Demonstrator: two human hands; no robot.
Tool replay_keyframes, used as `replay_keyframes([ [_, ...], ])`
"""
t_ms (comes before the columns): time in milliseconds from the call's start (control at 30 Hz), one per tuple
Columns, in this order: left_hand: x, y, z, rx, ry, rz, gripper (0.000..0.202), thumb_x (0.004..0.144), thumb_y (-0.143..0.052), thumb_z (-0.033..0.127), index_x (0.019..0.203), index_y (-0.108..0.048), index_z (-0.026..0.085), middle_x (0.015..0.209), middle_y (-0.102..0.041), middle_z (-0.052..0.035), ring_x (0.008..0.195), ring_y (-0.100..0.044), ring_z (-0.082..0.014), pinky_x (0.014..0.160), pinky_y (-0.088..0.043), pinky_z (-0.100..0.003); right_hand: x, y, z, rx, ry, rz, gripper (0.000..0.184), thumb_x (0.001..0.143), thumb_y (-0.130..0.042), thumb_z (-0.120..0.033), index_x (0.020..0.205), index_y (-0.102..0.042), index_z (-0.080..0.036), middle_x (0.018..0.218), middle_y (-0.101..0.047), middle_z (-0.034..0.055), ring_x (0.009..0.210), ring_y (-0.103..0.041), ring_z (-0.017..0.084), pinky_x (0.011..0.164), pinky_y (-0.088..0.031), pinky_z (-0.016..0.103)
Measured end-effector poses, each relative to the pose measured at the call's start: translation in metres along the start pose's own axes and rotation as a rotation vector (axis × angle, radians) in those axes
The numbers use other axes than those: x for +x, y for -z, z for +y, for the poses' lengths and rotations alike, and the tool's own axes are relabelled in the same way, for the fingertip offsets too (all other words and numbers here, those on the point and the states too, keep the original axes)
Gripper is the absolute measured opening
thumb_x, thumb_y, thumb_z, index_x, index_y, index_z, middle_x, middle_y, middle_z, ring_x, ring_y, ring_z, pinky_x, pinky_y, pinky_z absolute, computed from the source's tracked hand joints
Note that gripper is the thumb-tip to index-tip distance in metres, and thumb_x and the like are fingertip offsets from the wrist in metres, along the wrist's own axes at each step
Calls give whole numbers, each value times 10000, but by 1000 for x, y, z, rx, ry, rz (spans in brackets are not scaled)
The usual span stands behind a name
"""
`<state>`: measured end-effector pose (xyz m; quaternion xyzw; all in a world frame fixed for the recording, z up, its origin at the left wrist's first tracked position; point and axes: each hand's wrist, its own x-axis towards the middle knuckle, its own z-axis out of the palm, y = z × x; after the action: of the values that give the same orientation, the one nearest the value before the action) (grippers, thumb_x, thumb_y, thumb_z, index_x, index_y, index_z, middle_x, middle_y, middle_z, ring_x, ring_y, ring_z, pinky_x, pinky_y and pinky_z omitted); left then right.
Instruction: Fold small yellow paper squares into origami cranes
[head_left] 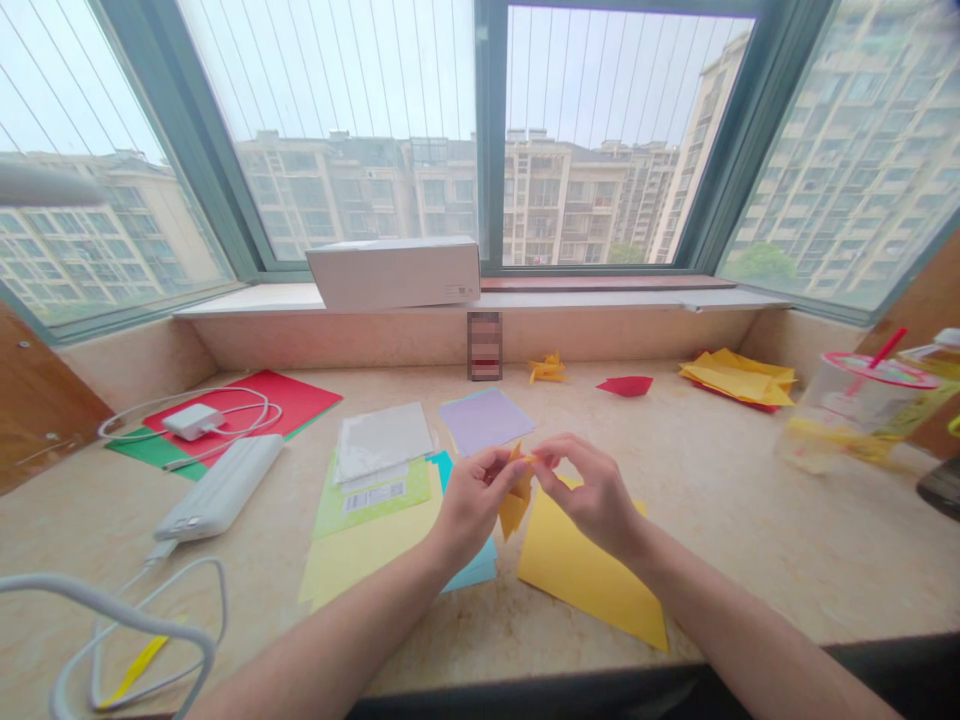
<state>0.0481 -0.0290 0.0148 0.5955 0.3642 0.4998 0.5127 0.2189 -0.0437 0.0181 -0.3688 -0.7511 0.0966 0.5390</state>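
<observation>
Between both hands is a small folded piece of orange-yellow paper, held up above the counter. My left hand grips it from the left, fingers closed around its upper part. At its top right corner, my right hand pinches the paper between thumb and fingertips. Below my right hand lies a flat yellow sheet. Under and beside my left hand are light blue paper and pale yellow sheets. The exact folds between the fingers are partly hidden.
Further back lie a purple sheet, a folded orange paper figure, a red folded paper and a yellow paper pile. A lidded cup stands right. A white power bank and cables lie left.
</observation>
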Motion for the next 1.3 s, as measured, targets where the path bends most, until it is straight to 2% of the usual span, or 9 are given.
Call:
replay_keyframes([
  [167,0,0,2,19,-6,9,341,768,-757,475,811,-726,138,689,-679,-21,625,-590,-137,592,-457,-230,0,3,1,-7,21,-36,90,940,-572,-214,937,-660,-233,866,-687,44,803,-655,193,748,-550,332],
  [400,-1,-3,5,-40,32,-20,379,756,-758,504,795,-716,130,650,-677,-23,588,-601,-134,567,-465,-229,-2,13,7,-149,176,-131,185,975,-510,-189,1049,-674,-233,975,-718,84,933,-674,224,825,-551,364],
  [600,-2,-4,8,-100,81,-33,362,746,-777,486,767,-712,131,681,-715,-48,595,-634,-140,569,-482,-222,-3,21,12,-275,303,-223,228,970,-528,-167,1120,-688,-228,1057,-747,94,922,-686,228,817,-524,385],
  [667,-2,-3,9,-102,78,-37,361,747,-777,487,759,-710,132,663,-710,-47,589,-634,-144,560,-481,-223,-3,19,12,-234,275,-206,224,964,-543,-175,1116,-693,-242,1060,-748,84,924,-686,224,825,-525,387],
  [833,-1,-1,8,-92,55,-42,357,758,-765,486,784,-713,135,681,-715,-48,605,-644,-150,578,-490,-234,-2,10,9,-7,98,-66,140,949,-587,-256,992,-721,-252,970,-732,68,918,-689,216,811,-562,367],
  [967,0,0,8,-118,49,-48,349,759,-768,480,791,-713,136,662,-711,-36,599,-647,-142,579,-491,-228,1,5,2,109,-26,-35,109,932,-618,-287,907,-712,-238,902,-721,58,847,-687,211,782,-564,363],
  [1100,-1,-1,8,-129,46,-50,354,755,-770,486,787,-713,138,654,-709,-36,599,-652,-143,580,-496,-231,-1,4,-1,165,-78,-13,111,921,-638,-302,860,-708,-240,871,-726,43,833,-683,208,778,-556,356],
  [1200,-2,-2,9,-171,66,-51,361,740,-780,493,769,-700,141,648,-705,-34,584,-648,-140,580,-503,-235,-6,5,2,179,-139,17,117,919,-640,-329,935,-714,-239,884,-743,44,823,-688,207,784,-556,362],
  [1300,-3,-3,11,-237,82,-27,374,724,-794,499,741,-689,140,660,-707,-35,580,-644,-131,588,-511,-231,-2,3,11,197,-265,109,237,966,-550,-384,1058,-690,-215,894,-751,65,836,-706,213,825,-563,389],
])
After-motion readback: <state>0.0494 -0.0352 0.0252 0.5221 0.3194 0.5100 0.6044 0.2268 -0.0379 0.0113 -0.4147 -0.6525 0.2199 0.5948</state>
